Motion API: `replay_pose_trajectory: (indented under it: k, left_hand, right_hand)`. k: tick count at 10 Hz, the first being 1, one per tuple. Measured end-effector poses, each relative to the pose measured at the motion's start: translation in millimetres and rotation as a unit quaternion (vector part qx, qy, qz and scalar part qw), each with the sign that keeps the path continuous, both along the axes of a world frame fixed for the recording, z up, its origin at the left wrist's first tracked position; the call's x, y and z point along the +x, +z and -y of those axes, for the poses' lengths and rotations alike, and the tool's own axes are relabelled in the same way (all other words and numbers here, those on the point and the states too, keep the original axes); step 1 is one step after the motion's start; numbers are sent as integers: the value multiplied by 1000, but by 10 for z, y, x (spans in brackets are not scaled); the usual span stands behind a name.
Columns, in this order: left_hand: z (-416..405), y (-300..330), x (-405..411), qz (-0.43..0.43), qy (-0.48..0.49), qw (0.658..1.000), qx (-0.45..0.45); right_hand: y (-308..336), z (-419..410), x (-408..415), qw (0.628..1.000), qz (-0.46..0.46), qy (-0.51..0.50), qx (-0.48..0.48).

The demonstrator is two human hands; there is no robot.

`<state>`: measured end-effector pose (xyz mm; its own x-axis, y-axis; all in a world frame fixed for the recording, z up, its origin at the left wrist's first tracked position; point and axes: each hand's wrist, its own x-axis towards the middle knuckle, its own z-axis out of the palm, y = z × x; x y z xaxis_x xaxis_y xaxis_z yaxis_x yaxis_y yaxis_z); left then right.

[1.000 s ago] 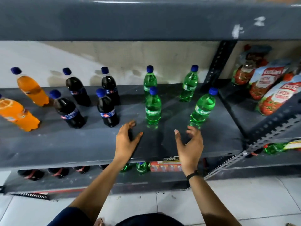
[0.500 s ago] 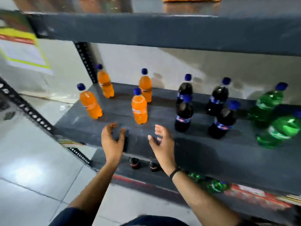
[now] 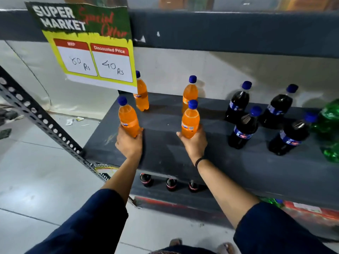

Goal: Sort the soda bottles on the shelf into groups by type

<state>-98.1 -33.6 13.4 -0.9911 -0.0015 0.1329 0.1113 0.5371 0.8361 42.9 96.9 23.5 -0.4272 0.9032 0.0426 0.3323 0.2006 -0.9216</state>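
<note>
On the dark grey shelf stand orange soda bottles with blue caps. My left hand grips the base of the front left orange bottle. My right hand grips the front orange bottle further right. Two more orange bottles, one at the back left and one at the back, stand behind them. To the right stand several dark cola bottles. Green soda bottles show at the right edge, cut off by the frame.
A yellow price sign hangs from the upper shelf beam over the shelf's left end. A perforated metal upright slants at the left. Red-labelled dark bottles stand on the lower shelf. Grey floor tiles lie below.
The view has swung left along the shelf, from the green bottles to the orange ones. Both hands were open and held nothing; now each has closed on an orange bottle.
</note>
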Motion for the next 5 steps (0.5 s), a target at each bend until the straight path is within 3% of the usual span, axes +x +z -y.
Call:
replay_pose_trajectory:
  k: [5]
  left_hand:
    - [69,-3,32,-7,-18,999,33]
  right_hand:
    - [-3,79,131,997,17,74,33]
